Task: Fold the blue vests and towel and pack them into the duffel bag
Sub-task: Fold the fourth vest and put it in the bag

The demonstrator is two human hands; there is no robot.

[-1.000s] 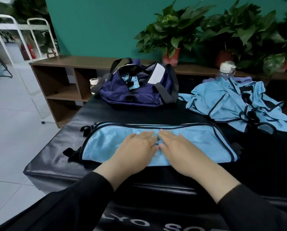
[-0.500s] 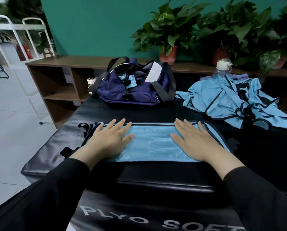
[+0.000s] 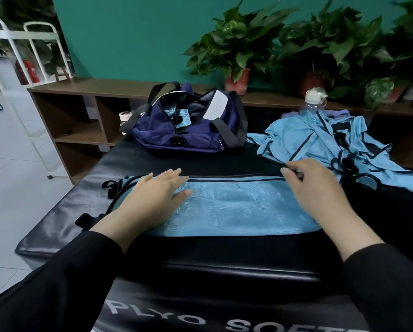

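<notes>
Fingers (image 3: 290, 174) of the right hand (image 3: 320, 190) pinch the folded vest's (image 3: 236, 207) far edge, left hand (image 3: 152, 195) pressing flat with fingers straight and together; likely next, a crosswise fold.

gym-like room: plyo soft box (image 3: 200, 271), potted plants (image 3: 239, 51), shelf (image 3: 80, 111).

A bare strip of table (image 3: 224, 164) ran between the folded vest (image 3: 236, 207) and the bag (image 3: 186, 135), wide enough for a hand to pass sideways. The bag stood at the far edge with its mouth open upward, straps draped over both ends. To the right, the vest pile (image 3: 320, 142) and a bottle (image 3: 314, 101) behind it filled the far corner. The table's left end lay bare beyond the vest's black straps.
</notes>
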